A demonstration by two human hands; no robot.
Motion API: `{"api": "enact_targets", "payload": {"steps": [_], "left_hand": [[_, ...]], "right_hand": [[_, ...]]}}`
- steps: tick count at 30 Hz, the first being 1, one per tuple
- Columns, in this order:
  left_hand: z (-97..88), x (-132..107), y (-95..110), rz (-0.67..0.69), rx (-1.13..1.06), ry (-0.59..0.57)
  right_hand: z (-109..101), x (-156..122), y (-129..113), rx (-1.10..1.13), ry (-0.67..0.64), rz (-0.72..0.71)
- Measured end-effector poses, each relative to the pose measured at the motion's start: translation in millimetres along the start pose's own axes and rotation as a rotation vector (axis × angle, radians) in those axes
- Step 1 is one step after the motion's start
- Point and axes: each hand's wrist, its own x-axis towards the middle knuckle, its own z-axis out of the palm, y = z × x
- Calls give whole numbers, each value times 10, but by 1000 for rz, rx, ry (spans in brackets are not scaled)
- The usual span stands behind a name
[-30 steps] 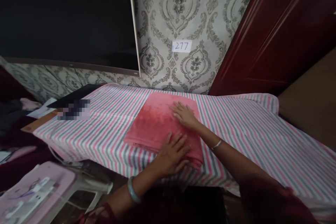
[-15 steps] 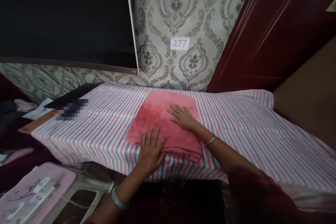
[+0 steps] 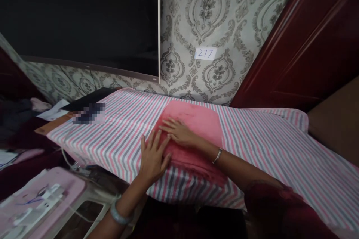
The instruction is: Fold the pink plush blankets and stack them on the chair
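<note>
A folded pink cloth with a fuzzy nap lies in front of me on a striped cover. Its layered edge faces me near the front of the table. My right hand rests flat on its left part, fingers stretched toward the left. At the left edge of the cloth is my left hand, fingers spread, partly over the stripes. Neither hand grips anything. The fingertips of both hands are close together.
A large dark television hangs at the back left. A paper marked 277 is stuck on the patterned wall. Below left, a pink stool carries a white power strip. A dark red door stands at the right.
My right hand has slid leftward across the pink cloth, close to my left hand. The left hand now sits at the cloth's left edge. The camera view has shifted a little.
</note>
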Motion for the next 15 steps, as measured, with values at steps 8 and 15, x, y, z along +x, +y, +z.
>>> {"api": "enact_targets", "payload": {"steps": [8, 15], "left_hand": [[230, -308, -105, 23, -118, 38], [265, -326, -119, 10, -140, 59]], "right_hand": [[18, 657, 556, -39, -133, -14], [9, 1129, 1263, 71, -131, 294]]}}
